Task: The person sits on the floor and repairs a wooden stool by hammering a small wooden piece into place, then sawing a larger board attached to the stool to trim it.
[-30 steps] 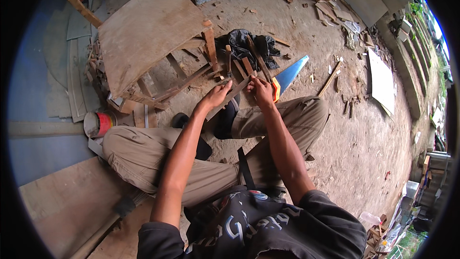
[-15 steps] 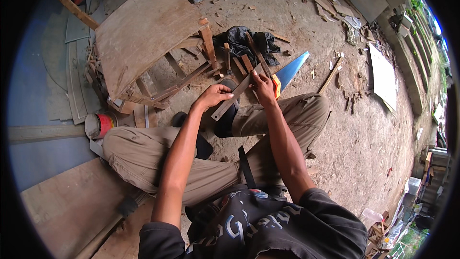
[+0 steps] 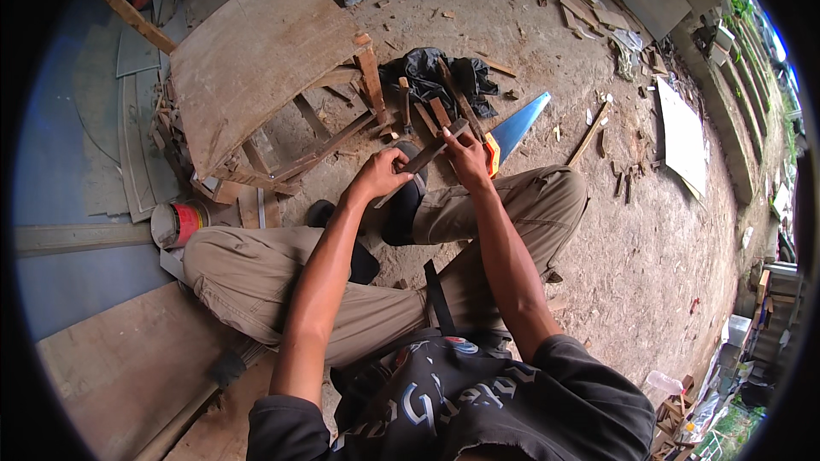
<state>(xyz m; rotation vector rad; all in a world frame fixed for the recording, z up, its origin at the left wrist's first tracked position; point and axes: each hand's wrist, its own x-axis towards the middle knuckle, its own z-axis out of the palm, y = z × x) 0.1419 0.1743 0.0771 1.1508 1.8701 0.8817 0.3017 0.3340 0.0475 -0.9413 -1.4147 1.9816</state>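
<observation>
While the person sits on the dirt ground [image 3: 666,230] with legs folded, these things show, from biggest down:

- A big curved wooden panel [image 3: 256,60] on a rough frame lies ahead and to the left, well apart from both hands.
- A hand saw [image 3: 517,126] with a blue blade and orange handle lies on the ground just beyond the right hand, its tip aimed up and right.
- A dark crumpled cloth [image 3: 427,77] sits past the hands, with short wood offcuts [image 3: 440,111] on and near it.
- A red-and-white tin [image 3: 178,224] stands far left, beside the left knee.
- The thin wooden strip [image 3: 423,162] spans both hands; its long axis runs from lower left to upper right.
- The left hand [image 3: 380,175] is curled round the strip's lower end, fingers closed on it.
- The right hand [image 3: 465,158] grips the upper end, thumb pressed along the wood; each hand is at its own end, neither clearly nearer.
</observation>
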